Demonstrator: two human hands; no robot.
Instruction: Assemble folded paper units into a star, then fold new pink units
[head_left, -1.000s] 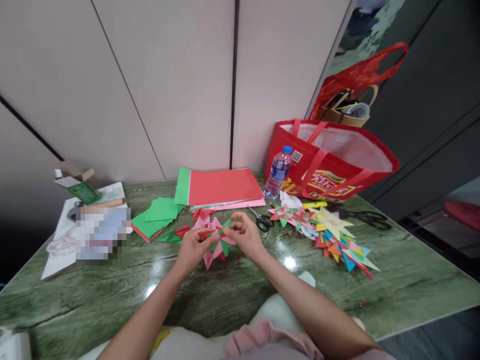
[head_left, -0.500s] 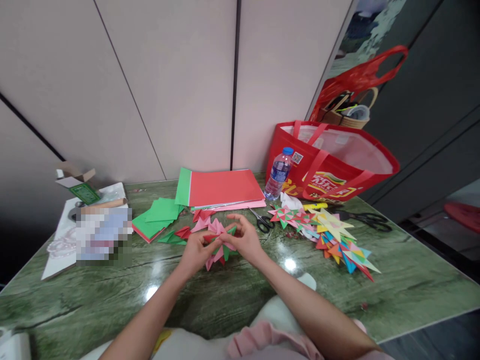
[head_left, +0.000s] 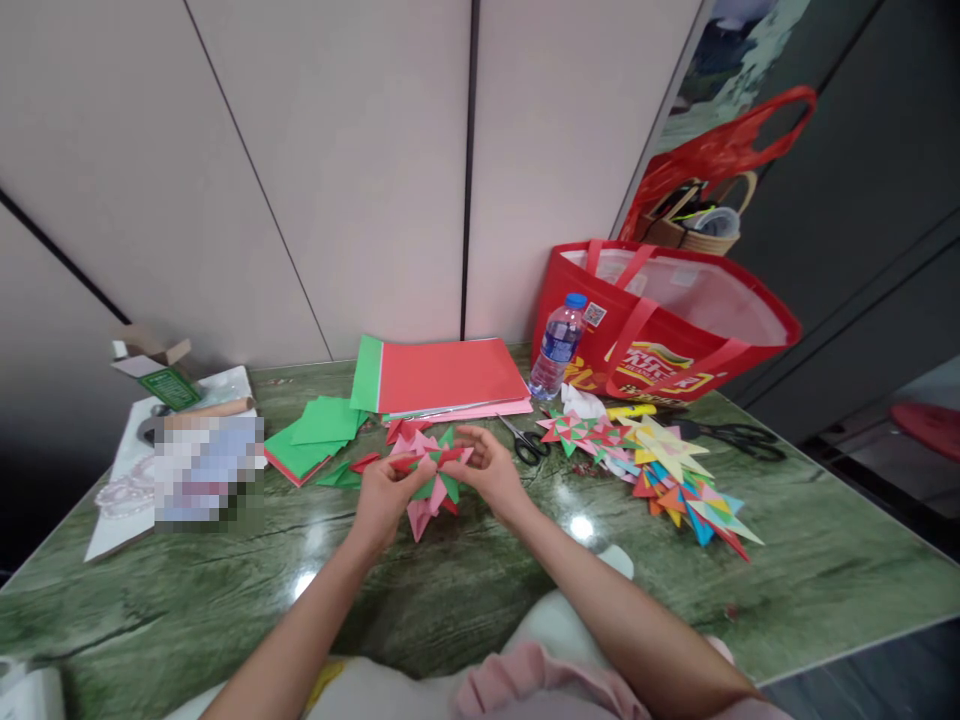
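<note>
Both of my hands hold one folded paper star made of pink, red and green points, just above the green table. My left hand grips its left side with the fingers closed on it. My right hand pinches its right edge, fingers curled round a red point. Loose folded red and green pieces lie on the table just left of the star.
A pile of green squares and flat red and green sheets lie behind the hands. Scissors, a water bottle, a red bag and a heap of finished stars are to the right. A tray with a box is at the left.
The star has been turned and lifted slightly in both hands; its points now stand higher. The arms stay in much the same place.
</note>
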